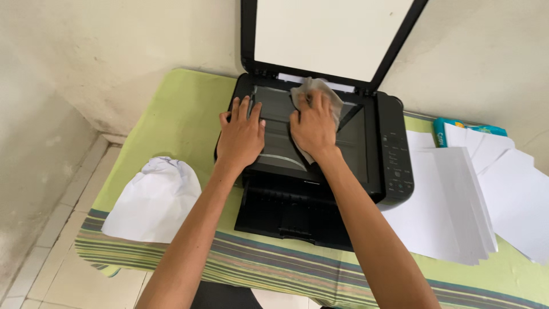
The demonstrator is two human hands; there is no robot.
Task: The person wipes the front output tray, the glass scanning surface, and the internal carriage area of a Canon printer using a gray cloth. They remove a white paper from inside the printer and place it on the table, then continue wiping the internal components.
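1. Printer-scanner (394, 154), black, flatbed type. Sits at the back-centre of the table (183, 109), rear against the wall. Lid (331, 34) raised upright, white inner face toward the camera. Glass bed (274, 143) exposed. Button panel runs down the unit's right side. Front paper tray (291, 214) folded out toward the table's front edge.

2. Cloth (314, 91), pale grey, crumpled. Lies on the glass bed near its back edge, under and beyond the right hand's fingers.

3. Right hand (312, 127). Palm down, fingers curled onto the cloth, pressing it to the glass; grasping the cloth.

4. Left hand (241, 136). Flat, fingers spread, nothing held. Rests on the left part of the glass bed, just beside the right hand, apart from the cloth.

5. Table cover, light green w/ striped border along the front edge.

6. Crumpled white sheet (154, 200). On the table's left side, near the front-left corner, well apart from the printer-scanner.

7. Stack of white paper (446, 206). Right side of the table, just beside the printer-scanner; fanned unevenly.

8. Loose white sheets (514, 189). Further right, toward the table's right edge, overlapping.

9. Paper ream pack (440, 130), blue-teal. Back-right of the table, partly covered by the sheets.
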